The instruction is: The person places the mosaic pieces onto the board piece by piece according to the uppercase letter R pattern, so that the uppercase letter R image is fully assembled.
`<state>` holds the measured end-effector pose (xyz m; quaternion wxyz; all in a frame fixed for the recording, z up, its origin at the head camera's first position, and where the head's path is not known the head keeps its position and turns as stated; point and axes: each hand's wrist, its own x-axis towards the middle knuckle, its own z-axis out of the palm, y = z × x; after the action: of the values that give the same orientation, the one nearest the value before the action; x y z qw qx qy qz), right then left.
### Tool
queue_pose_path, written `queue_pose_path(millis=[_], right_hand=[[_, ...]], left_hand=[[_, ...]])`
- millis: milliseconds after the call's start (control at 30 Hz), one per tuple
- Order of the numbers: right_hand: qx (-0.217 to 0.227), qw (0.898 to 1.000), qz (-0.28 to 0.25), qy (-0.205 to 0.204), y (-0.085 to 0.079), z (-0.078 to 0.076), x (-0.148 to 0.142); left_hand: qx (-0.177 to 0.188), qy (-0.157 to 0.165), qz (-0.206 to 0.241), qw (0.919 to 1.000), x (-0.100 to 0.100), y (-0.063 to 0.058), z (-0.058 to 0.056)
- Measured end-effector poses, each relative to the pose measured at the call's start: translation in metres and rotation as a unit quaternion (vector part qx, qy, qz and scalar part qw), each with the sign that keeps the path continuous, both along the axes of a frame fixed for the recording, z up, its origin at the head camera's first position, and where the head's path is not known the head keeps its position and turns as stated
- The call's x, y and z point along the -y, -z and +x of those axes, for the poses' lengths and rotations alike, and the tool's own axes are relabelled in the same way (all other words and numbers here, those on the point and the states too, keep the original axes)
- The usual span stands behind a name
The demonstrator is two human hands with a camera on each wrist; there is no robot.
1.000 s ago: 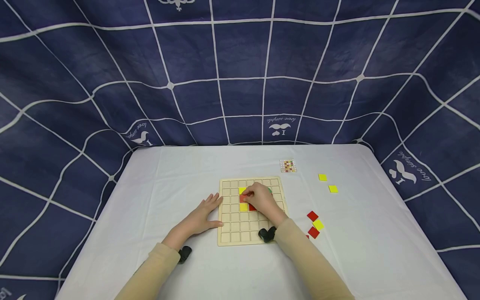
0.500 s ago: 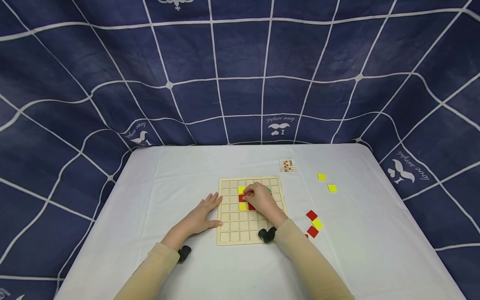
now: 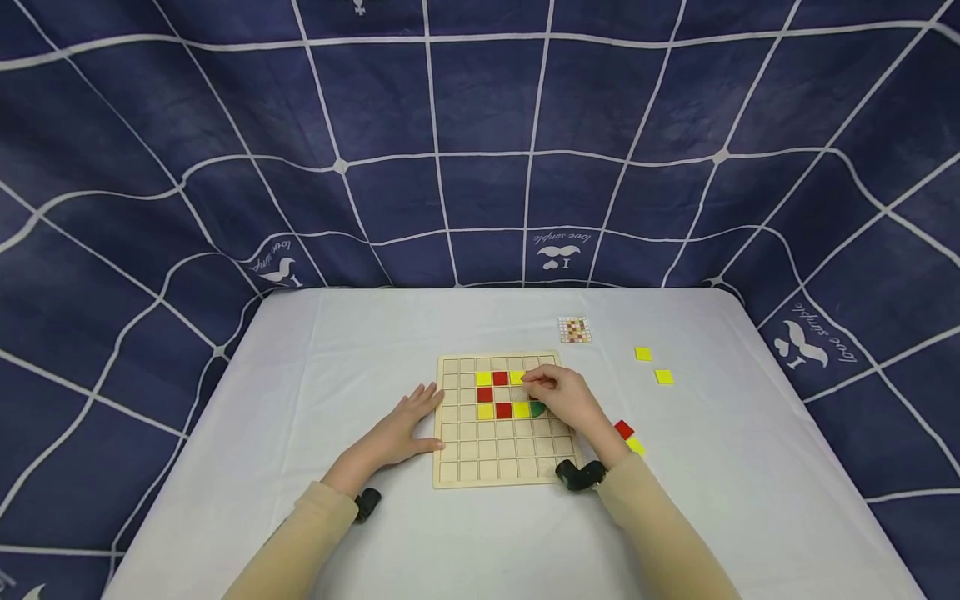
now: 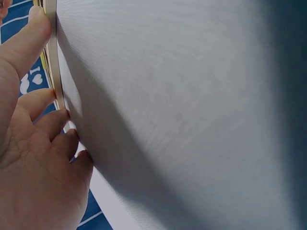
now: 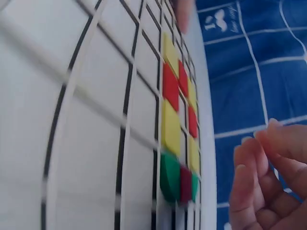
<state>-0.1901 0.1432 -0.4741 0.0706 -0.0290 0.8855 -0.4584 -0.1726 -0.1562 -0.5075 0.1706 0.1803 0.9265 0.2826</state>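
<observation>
A wooden grid board (image 3: 469,450) lies on the white table. Yellow tiles, such as the near left one (image 3: 486,412), and red tiles, such as the left one (image 3: 484,395), sit in its cells around an unfilled middle. A rounded green piece (image 3: 537,409) is at the near right corner; the right wrist view shows a second one beyond a dark red tile (image 5: 185,184). My left hand (image 3: 401,429) touches the board's left edge with spread fingers and thumb. Above the right cells is my right hand (image 3: 566,398), fingers loosely bent, no tile visible in them (image 5: 268,182).
Two yellow tiles, the farther one (image 3: 643,354) and the nearer one (image 3: 664,377), lie right of the board. A red tile (image 3: 624,430) and a yellow tile (image 3: 636,446) are partly behind the right forearm. A small pattern card (image 3: 575,330) lies beyond the board.
My right hand has come off the red tile in the left column and moved right, uncovering more tiles. That red tile now lies in its cell. The left hand stays at the edge.
</observation>
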Motion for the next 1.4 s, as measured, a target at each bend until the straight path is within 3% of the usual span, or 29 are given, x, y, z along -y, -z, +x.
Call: queue_pose_path(millis=[433,600,900,1400], right_hand=[[0.026,0.997,0.026,0.061,0.008,0.027,-0.094],[0.032,0.994,0.052,0.086,0.015,0.036,-0.116],[0.066,0.991,0.073,0.087,0.026,0.048,-0.124],[0.088,0.984,0.114,0.106,0.023,0.052,-0.116]], left_hand=[[0.001,-0.001,-0.003,1.0000,0.000,-0.003,-0.001],[0.001,-0.001,-0.001,1.0000,0.002,-0.005,-0.001],[0.007,-0.007,0.001,0.9999,0.001,-0.003,0.000],[0.002,-0.007,0.000,1.0000,0.001,0.000,0.001]])
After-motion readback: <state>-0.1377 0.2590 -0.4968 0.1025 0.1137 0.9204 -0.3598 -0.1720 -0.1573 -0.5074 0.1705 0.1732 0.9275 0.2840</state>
